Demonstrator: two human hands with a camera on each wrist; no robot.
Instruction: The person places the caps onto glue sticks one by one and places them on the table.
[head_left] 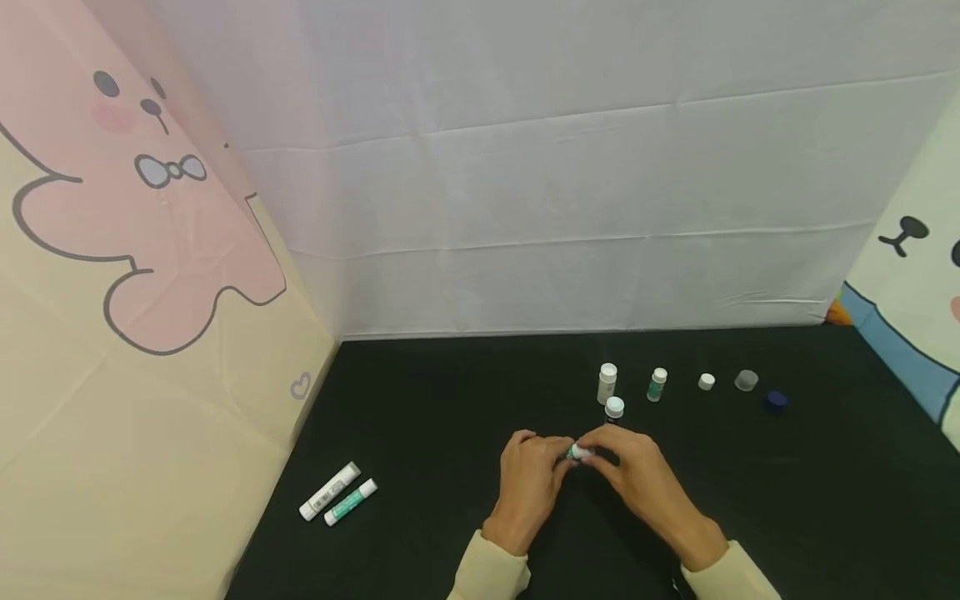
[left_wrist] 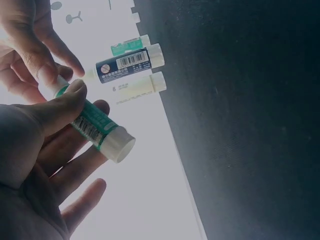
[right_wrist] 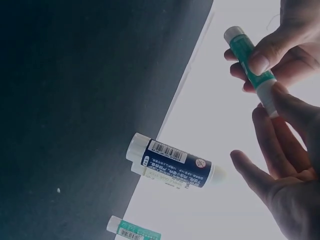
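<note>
In the head view my left hand (head_left: pixel 531 475) holds a green glue stick (head_left: pixel 573 452) over the black table. Thumb and fingers of that hand grip its green-labelled body, plain in the left wrist view, where the glue stick (left_wrist: pixel 95 122) slants with one white end outward. My right hand (head_left: pixel 637 471) pinches the other white end (right_wrist: pixel 266 93) between thumb and fingertips. I cannot tell whether that end is a cap. Just beyond the hands stands a dark blue glue stick (right_wrist: pixel 177 162) with a white top, partly hidden in the head view.
Behind stand a white glue stick (head_left: pixel 607 385) and a small green glue stick (head_left: pixel 656 386). To their right lie a white cap (head_left: pixel 707 382), a translucent cap (head_left: pixel 746 381) and a dark blue cap (head_left: pixel 776 402). At left lie a white glue stick (head_left: pixel 330 492) and a green one (head_left: pixel 351 502).
</note>
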